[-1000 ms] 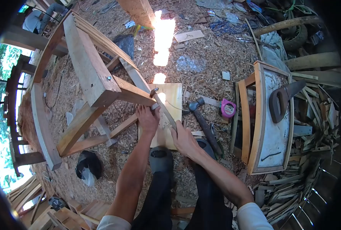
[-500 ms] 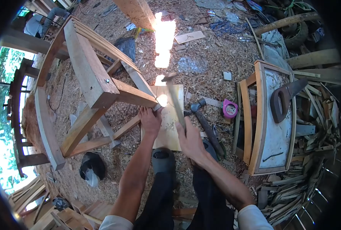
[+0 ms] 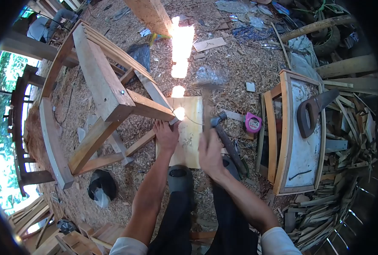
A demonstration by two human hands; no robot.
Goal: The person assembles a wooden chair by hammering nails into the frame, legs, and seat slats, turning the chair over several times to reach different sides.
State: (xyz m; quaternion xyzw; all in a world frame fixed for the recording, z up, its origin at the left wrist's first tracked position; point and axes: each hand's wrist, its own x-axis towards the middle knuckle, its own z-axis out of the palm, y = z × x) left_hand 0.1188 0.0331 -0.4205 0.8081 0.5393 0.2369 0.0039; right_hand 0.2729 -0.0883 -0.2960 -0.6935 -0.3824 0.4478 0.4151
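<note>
Both my forearms stretch forward and down from my rolled-up sleeves, over my dark trousers, toward the wooden chair frame (image 3: 108,91) lying tipped on the sawdust-covered ground (image 3: 223,59).

My left hand (image 3: 166,135) is flat and pressing, fingers curled forward against the end of the frame's rail where it meets the plywood board (image 3: 188,136) on the ground. It looks closed around or against something small at that joint, but I cannot tell what, because a bright patch of sunlight washes out that spot.

My right hand (image 3: 210,154) is clenched around the handle of a hammer (image 3: 206,106), wrist cocked, with the tool raised upright above the board. Its head is blurred and sits high, near the top edge of the board, well apart from the joint my left hand steadies.

Just to the right of my right hand, a second hammer (image 3: 226,138) lies on the ground with its dark handle pointing toward my knee. Beside it lies a pink tape measure (image 3: 253,122). Farther right stands another wooden frame (image 3: 289,131) with a hand saw (image 3: 312,111) resting on its pale panel, and a heap of wood offcuts (image 3: 338,178) beyond it.
</note>
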